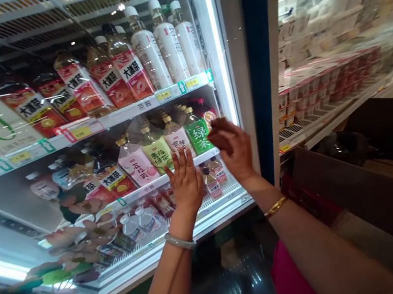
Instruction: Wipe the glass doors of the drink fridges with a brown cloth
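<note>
My left hand (186,181) is held up with its fingers stretched out, in front of the glass door of a lit drinks fridge. Whether it touches the glass I cannot tell. My right hand (237,153) is near the right side of the door, fingers curled around a dark brown shape (220,127); cloth or reflection, I cannot make out which. Behind the hands stand a green tea bottle (197,132), a pale pink bottle (177,137), a yellow-green bottle (156,151) and a pink bottle (136,164) on the middle shelf.
Above, red-labelled tea bottles (130,70) and white-labelled bottles (168,39) fill a shelf with price tags (82,131). Flower decals (80,240) mark the lower left glass. A blue post (262,67) separates a blurred chiller of stacked cups (321,85); dark boxes (342,198) stand at right.
</note>
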Motion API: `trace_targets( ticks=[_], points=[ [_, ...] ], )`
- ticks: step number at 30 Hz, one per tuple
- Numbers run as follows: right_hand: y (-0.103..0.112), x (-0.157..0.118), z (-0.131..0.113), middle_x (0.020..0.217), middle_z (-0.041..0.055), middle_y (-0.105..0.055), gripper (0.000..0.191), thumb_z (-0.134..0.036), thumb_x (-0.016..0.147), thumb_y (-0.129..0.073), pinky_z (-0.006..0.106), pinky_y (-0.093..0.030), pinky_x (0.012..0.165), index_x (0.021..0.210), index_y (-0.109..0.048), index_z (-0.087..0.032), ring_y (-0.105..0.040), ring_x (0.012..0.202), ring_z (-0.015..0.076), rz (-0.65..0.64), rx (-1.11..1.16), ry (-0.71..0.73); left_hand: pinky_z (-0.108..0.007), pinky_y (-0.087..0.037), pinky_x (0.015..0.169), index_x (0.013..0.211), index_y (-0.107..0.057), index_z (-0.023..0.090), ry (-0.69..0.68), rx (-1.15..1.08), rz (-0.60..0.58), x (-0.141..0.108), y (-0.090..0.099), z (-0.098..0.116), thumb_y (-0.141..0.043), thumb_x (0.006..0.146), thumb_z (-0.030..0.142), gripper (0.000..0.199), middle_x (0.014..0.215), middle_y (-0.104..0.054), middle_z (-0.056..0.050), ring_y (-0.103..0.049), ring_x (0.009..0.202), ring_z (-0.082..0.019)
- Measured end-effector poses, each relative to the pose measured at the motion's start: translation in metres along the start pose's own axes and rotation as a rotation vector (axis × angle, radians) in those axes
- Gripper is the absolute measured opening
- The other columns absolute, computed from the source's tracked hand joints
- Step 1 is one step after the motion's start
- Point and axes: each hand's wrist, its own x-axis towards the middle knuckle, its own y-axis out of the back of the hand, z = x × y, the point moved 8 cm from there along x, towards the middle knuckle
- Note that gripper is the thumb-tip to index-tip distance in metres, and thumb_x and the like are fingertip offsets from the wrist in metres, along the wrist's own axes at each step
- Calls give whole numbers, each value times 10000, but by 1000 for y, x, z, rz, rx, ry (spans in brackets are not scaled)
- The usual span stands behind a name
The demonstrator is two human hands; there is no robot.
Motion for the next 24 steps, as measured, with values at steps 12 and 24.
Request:
trace_targets(
  ticks=[12,24],
  points=[
    [-38,-36,-58,1505,66,-494,527,-234,842,-616,483,-399,1142,1358,-564,-325,-484,1351,280,-164,-64,360,-549,-15,1305,1655,-27,246,35,92,-21,-27,12,-34,-414,1032,233,733,1699,-205,-120,-69,1597,-242],
    [-58,-57,-102,1500,96,-502,551,-186,813,-632,498,-406,1129,1352,-574,-285,-482,1347,299,-121,-31,309,-514,-6,1313,1655,-26,220,26,107,-5,-36,20,-46,-427,1018,224,752,1694,-229,-113,-92,1598,-229]
  ],
)
